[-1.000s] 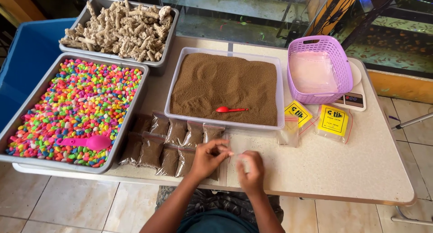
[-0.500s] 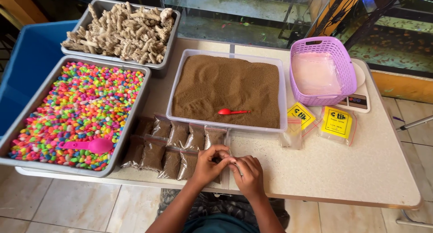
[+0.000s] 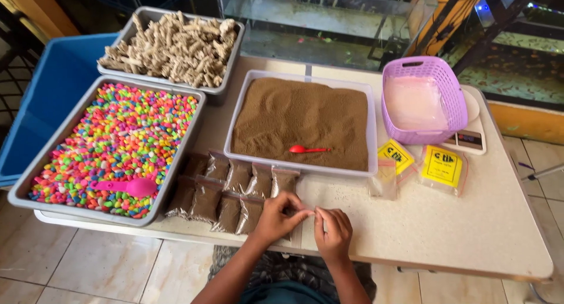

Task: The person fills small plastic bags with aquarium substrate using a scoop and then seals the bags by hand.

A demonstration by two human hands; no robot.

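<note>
My left hand (image 3: 277,217) and my right hand (image 3: 332,231) meet at the table's front edge, both pinching the top of a small clear plastic bag of brown powder (image 3: 295,221) that lies on the table. Left of my hands lie several filled small bags (image 3: 230,189) in two rows. Behind them stands a clear tray of brown powder (image 3: 302,120) with a red spoon (image 3: 308,149) lying in it.
A grey tray of colourful pebbles (image 3: 111,144) with a pink scoop (image 3: 124,187) is at the left. Behind it a grey tray of beige pieces (image 3: 174,43). A purple basket (image 3: 420,101), a small scale (image 3: 468,140) and yellow-labelled bag packs (image 3: 442,166) are at the right. A blue bin (image 3: 47,98) stands far left.
My hands have come closer together over the bag and slid slightly along its top edge. The view has shifted a little.
</note>
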